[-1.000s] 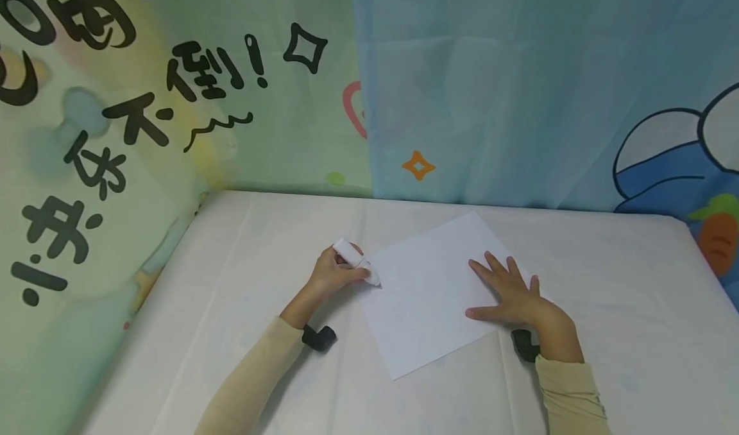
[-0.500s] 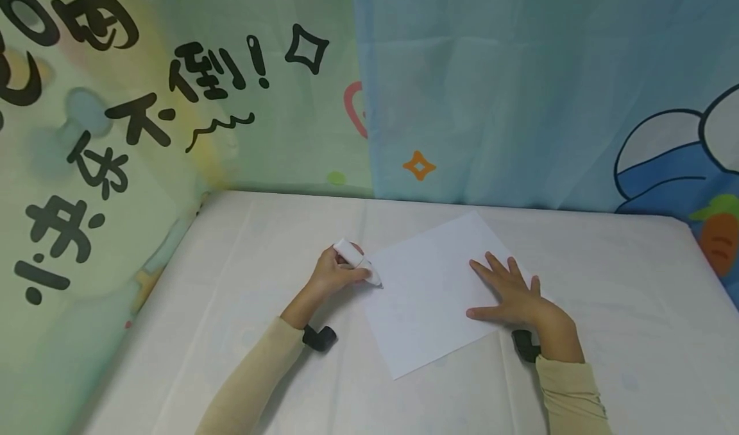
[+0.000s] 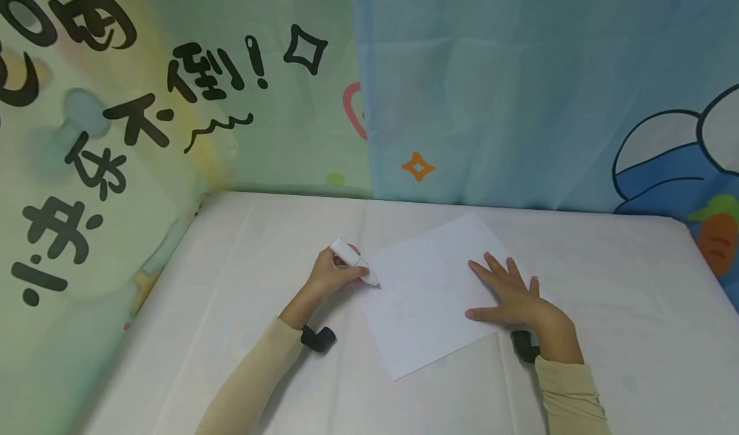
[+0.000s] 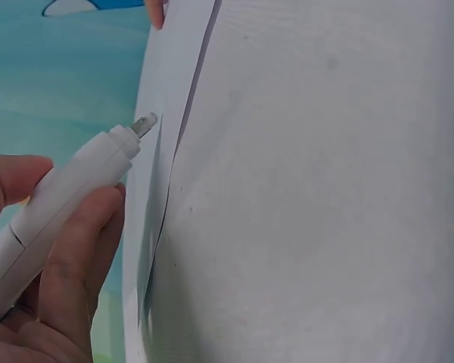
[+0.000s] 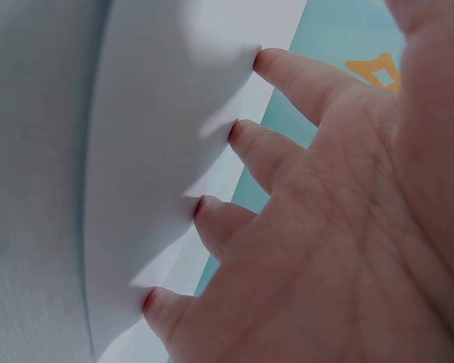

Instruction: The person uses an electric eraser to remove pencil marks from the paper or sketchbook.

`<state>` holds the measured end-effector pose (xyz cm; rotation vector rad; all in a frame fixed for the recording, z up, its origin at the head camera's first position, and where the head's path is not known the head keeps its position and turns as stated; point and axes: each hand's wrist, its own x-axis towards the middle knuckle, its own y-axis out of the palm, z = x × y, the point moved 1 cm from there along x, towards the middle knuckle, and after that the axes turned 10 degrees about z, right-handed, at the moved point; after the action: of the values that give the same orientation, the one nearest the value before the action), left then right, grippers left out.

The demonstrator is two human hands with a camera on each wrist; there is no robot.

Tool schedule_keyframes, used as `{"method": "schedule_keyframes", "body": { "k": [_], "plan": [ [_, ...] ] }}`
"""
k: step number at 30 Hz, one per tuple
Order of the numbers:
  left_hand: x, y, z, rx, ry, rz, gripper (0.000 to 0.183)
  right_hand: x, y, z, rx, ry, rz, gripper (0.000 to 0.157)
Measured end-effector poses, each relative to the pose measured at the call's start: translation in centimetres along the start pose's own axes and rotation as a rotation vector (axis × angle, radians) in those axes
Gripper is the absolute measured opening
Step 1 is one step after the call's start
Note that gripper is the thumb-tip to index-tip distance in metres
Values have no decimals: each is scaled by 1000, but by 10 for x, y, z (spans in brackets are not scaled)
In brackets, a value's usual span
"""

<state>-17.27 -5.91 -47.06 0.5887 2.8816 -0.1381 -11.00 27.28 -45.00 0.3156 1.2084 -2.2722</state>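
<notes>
Across the white table [image 3: 626, 281], no clear change over the last second: apparently a steady pause, work no further along. At centre, askew: the paper [image 3: 427, 300]. On its right side, splayed wide: the right hand [image 3: 512, 299]. By its left edge: the left hand [image 3: 330, 274], pinching a white pen-shaped tool [image 3: 346, 253], tip [image 4: 144, 124] over the paper.

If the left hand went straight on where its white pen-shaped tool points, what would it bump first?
Most likely the white paper sheet: the left hand points the white pen-shaped tool toward it. Whether its tip touches the paper is unclear.
</notes>
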Motion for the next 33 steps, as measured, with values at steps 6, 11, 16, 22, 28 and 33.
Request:
{"method": "schedule_keyframes", "body": {
  "k": [6, 11, 16, 22, 28, 33],
  "plan": [
    [1, 1, 1, 31, 11, 17, 33, 0, 0, 0, 7, 0, 6, 104],
    [2, 2, 1, 21, 16, 38, 34, 0, 0, 0, 4, -2, 9, 104],
    [1, 2, 0, 15, 9, 52, 34, 0, 0, -1, -7, -2, 3, 103],
    [-1, 1, -1, 20, 8, 58, 34, 0, 0, 0, -15, -4, 3, 103],
    [-1, 1, 0, 23, 17, 74, 34, 0, -1, 0, -15, -3, 1, 103],
    [-3, 1, -1, 35, 30, 77, 33, 0, 0, 0, -9, 0, 4, 103]
  ]
}}
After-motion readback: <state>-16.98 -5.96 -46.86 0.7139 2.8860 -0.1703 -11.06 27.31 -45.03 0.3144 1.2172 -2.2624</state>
